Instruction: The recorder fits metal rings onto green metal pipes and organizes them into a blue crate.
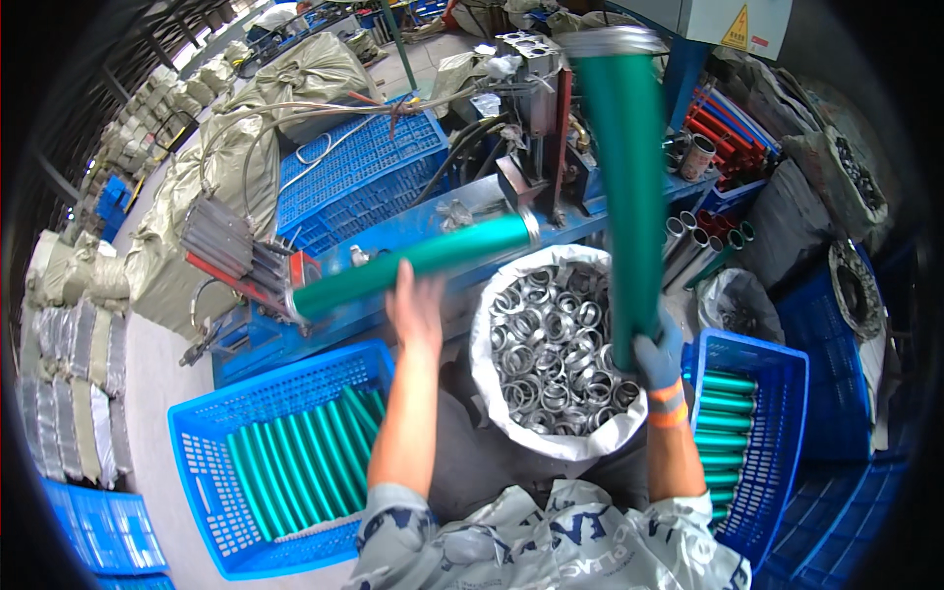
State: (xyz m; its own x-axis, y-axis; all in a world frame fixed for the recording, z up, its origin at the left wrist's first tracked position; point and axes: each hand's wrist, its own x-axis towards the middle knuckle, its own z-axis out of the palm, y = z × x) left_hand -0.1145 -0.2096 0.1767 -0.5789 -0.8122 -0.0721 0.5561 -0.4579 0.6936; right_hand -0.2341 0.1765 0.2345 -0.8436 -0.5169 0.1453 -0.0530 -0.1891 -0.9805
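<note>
My right hand [661, 356], in a grey-blue glove with an orange band at the wrist, is closed around the lower end of a green tube [634, 187]. This tube stands nearly upright, a silver ring at its blurred top end. A second green tube [413, 265] lies slantwise along the blue bench, between a cylinder unit [228, 246] on the left and the upright metal fixture [536, 118]. Just below that tube is my bare left hand [415, 307], a finger reaching up to it; motion smears the fingers. Between my arms stands a white sack [484, 379] of silver metal rings [551, 344].
Blue crates with green tubes stand left [197, 472] and right [795, 393]. The blue bench [393, 236] crosses ahead, with hoses and a blue lattice crate [364, 167] behind. Silver and red tubes [693, 246] are at the right; large sacks [187, 226] pile up on the left.
</note>
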